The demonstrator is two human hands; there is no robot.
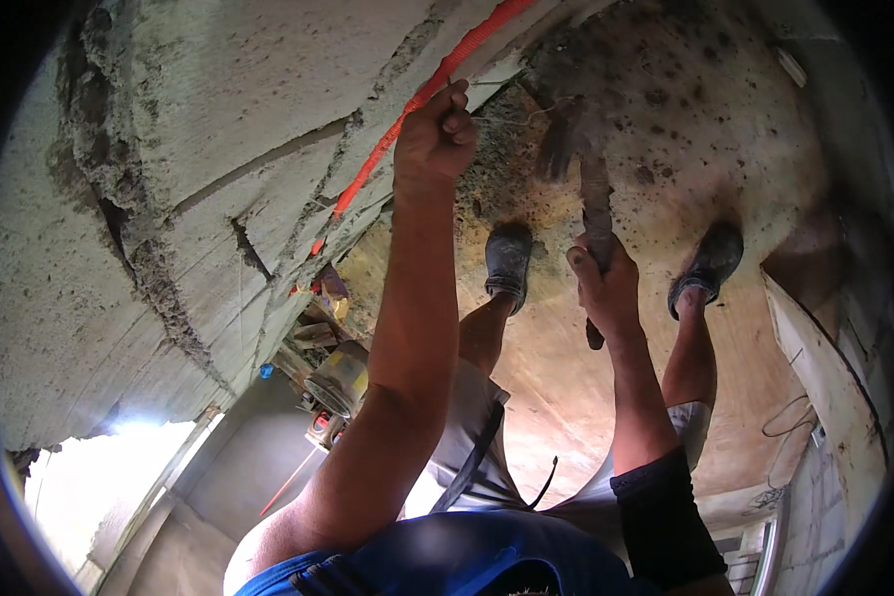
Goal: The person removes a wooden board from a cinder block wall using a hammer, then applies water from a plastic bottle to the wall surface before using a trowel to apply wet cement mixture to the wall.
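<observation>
My left hand (435,131) is raised against the rough grey concrete wall (228,119), its fingers pinched beside an orange corrugated conduit (371,164) that runs in a chased groove; a small thin item sticks up from them, too small to make out. My right hand (609,288) grips the worn handle of what looks like a hammer (594,199), whose dark head (566,139) is smeared by motion above the stained board floor (720,149).
My shoes (509,260) (710,260) stand apart on the boards. A bucket (340,377) and assorted clutter sit along the wall at the left, near a bright opening (74,487). A curved board edge (815,358) and loose wire (783,417) lie at the right.
</observation>
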